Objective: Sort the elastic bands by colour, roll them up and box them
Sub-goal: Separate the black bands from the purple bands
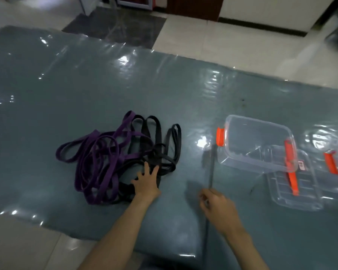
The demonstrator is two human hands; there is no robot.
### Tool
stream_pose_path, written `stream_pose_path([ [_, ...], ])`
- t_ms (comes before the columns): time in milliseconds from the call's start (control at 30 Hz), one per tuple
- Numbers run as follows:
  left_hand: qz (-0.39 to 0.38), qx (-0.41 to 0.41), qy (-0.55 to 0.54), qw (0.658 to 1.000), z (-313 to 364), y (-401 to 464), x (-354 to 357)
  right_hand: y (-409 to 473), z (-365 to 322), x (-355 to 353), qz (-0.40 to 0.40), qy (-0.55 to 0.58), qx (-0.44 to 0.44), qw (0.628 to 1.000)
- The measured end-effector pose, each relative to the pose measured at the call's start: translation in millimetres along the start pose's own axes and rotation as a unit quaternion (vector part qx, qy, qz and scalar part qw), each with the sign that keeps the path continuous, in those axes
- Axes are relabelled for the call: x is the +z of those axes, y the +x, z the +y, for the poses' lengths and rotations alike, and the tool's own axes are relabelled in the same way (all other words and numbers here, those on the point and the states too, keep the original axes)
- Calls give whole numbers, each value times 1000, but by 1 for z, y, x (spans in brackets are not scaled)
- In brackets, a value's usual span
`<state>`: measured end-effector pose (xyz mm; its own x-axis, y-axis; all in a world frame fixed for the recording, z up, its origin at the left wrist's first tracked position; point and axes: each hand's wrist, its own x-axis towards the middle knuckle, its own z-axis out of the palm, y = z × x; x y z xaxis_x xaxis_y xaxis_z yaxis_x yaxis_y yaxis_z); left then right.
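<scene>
While one dark grey elastic band (210, 166), stretched beside the clear plastic box (257, 142), is pinched by the right hand (217, 206), the tangled purple-and-black pile (113, 158), pressed under the left hand's (146, 184) spread fingers, should be held firmly.

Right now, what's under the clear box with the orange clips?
The clear box sits partly on a clear lid lying flat on the grey mat; the lid's orange clip shows through. The box looks empty. The lid's far end, under the box, is hard to make out.
</scene>
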<state>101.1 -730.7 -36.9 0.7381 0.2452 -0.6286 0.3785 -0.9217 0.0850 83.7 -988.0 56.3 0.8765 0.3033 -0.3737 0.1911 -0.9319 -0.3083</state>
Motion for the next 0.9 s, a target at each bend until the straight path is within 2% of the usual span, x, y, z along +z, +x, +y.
stream_pose_path([
  [133,72,32,-21,997,-5,7,-4,-5,-3,15,5,23,21,1000],
  [233,121,101,-108,981,-10,10,-16,-2,-5,19,6,37,28,999],
  [400,52,187,-183,964,13,-19,-34,9,-14,19,31,70,17,997],
  [567,2,241,-280,929,20,-56,-23,16,-22,30,73,134,-22,988],
  [700,-83,294,-229,924,9,-63,-21,21,-26,44,28,168,-17,985],
  [800,-146,272,-193,931,-12,-57,-26,25,-25,53,-29,152,-8,988],
  [867,-124,246,-217,936,-30,-48,-34,28,-24,57,-37,149,-2,988],
  [900,-88,228,-236,941,-40,-42,-39,29,-23,58,-37,140,-2,989],
])
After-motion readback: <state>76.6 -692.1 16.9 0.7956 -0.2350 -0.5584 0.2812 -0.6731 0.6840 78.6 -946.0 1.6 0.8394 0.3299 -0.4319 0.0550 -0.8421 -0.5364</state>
